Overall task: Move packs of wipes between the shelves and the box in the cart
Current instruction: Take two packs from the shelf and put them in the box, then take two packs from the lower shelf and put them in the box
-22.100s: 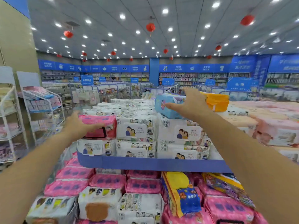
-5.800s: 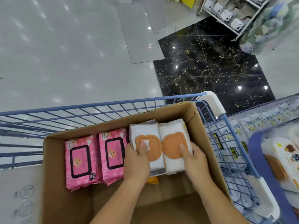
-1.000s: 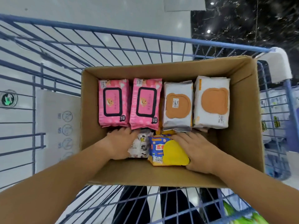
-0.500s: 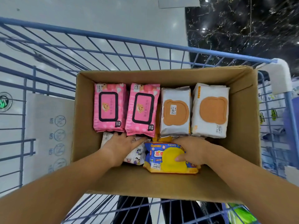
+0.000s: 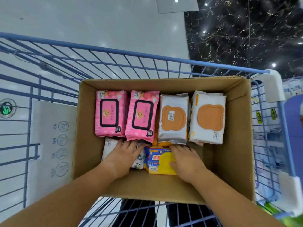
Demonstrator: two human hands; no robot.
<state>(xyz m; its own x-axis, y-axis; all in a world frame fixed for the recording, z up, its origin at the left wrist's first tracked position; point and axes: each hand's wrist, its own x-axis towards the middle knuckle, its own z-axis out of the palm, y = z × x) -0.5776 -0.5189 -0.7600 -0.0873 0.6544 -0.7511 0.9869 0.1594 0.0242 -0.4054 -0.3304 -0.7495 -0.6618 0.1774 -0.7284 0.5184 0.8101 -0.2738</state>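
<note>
Settling two packs flat in the box [image 5: 232,128].
Left hand [image 5: 122,157] spread on the white pack [image 5: 108,145], right hand [image 5: 186,162] pressing open-palmed on the yellow pack [image 5: 158,163]; best slid snug under the back row, edges square.

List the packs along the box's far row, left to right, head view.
Pink pack → second pink pack → silver pack with orange lid → white pack with orange lid.
</note>
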